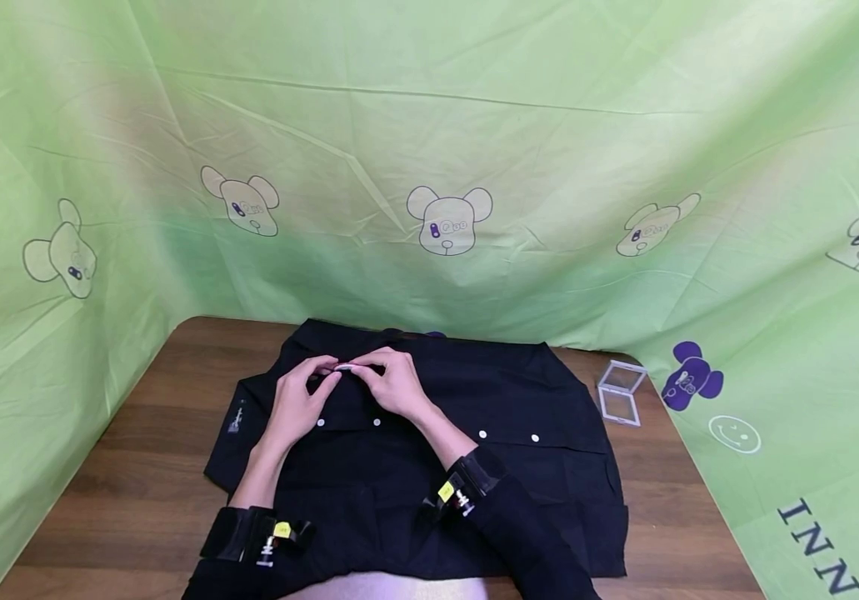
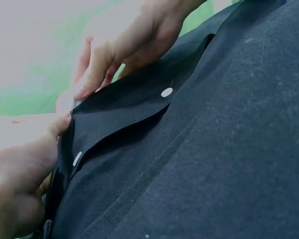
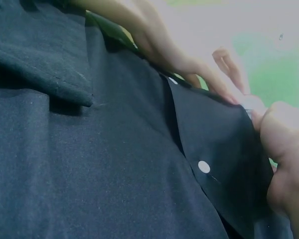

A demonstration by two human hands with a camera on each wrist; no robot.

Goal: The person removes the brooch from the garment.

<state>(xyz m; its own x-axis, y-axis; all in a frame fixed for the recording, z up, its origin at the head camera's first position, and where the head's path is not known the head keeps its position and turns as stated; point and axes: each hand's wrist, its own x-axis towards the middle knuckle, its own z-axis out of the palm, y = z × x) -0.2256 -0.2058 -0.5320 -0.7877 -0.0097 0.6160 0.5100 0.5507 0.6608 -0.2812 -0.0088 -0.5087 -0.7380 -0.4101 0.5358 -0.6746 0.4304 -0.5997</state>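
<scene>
A black shirt (image 1: pixel 444 392) with white buttons (image 1: pixel 377 422) lies spread on the table, its button strip running across. Near its upper left part, my left hand (image 1: pixel 300 402) and right hand (image 1: pixel 399 385) meet, thumbs and fingers pinching a small, thin whitish thing with pink at its edge (image 1: pixel 344 367). Its kind is too small to tell. Both wrist views show the black cloth (image 2: pixel 124 109) raised to the fingertips, right where they pinch. The fingers largely hide the small thing there. One button (image 3: pixel 204 167) shows on the lifted strip.
An open clear plastic case (image 1: pixel 619 392) stands at the right end of the wooden table (image 1: pixel 144 433). Green printed sheets (image 1: pixel 324 150) hang behind and at both sides. A label (image 1: pixel 236 418) shows on the shirt's left part.
</scene>
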